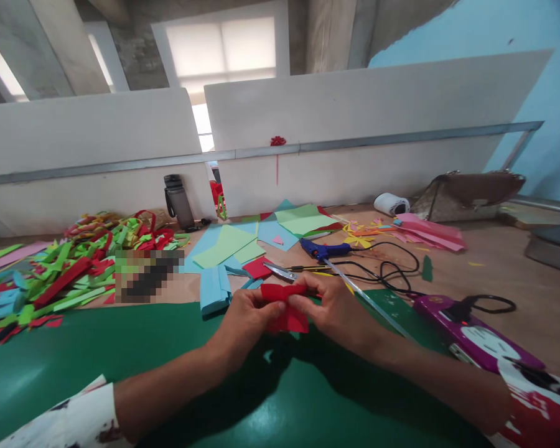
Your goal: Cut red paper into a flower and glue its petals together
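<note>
A small piece of red paper (287,316) is held up over the green mat (177,354), near the middle of the view. My left hand (249,317) pinches its left side between thumb and fingers. On the right side, my right hand (324,305) grips the same paper, thumb close to the other thumb. The paper looks creased down its middle. Just beyond my hands lie scissors (282,272), another red paper piece (257,267) and folded blue paper (214,289). A blue glue gun (324,249) rests behind my right hand.
Cut paper strips (70,274) are heaped at the left. A dark bottle (178,202) stands by the white panel. Green sheets (303,219) lie at the back. Black cable runs to a purple power strip (476,333) at the right; a brown bag (469,196) sits behind.
</note>
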Demonstrator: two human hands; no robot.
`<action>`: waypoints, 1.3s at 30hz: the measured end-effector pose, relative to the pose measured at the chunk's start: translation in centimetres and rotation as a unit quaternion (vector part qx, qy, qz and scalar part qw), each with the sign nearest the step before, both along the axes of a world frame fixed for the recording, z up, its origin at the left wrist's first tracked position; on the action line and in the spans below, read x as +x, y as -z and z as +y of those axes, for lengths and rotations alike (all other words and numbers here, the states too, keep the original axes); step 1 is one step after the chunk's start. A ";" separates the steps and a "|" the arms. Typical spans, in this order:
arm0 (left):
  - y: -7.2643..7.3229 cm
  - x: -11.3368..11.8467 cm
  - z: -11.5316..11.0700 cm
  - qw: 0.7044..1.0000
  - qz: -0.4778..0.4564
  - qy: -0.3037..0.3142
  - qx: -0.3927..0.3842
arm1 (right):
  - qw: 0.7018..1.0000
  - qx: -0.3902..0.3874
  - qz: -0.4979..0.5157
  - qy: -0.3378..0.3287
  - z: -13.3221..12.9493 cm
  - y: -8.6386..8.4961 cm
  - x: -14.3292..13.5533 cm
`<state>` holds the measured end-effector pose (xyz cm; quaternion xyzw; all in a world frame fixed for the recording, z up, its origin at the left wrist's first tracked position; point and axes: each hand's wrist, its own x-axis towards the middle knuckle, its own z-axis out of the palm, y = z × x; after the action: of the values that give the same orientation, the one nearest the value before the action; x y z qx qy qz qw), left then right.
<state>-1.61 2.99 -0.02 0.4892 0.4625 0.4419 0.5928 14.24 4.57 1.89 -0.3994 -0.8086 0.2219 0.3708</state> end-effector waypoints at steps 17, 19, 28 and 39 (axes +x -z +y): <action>0.2 -0.1 0.0 0.992 -0.115 -0.013 -0.056 | 0.937 -0.278 0.204 -0.048 0.5 0.5 -0.4; 0.3 -0.1 -0.1 0.992 -0.110 -0.007 -0.057 | 0.942 -0.266 0.204 -0.029 0.7 0.7 -0.3; 0.4 -0.2 0.2 0.991 -0.121 0.016 -0.058 | 0.953 -0.240 0.183 -0.012 0.6 0.6 0.0; 0.0 0.0 0.2 0.991 -0.120 -0.018 -0.056 | 0.945 -0.256 0.200 -0.035 1.0 1.4 0.3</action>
<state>-1.65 3.23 -0.01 0.3903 0.4210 0.4809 0.6627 14.52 5.61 0.51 -0.3995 -0.6470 0.5098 0.4023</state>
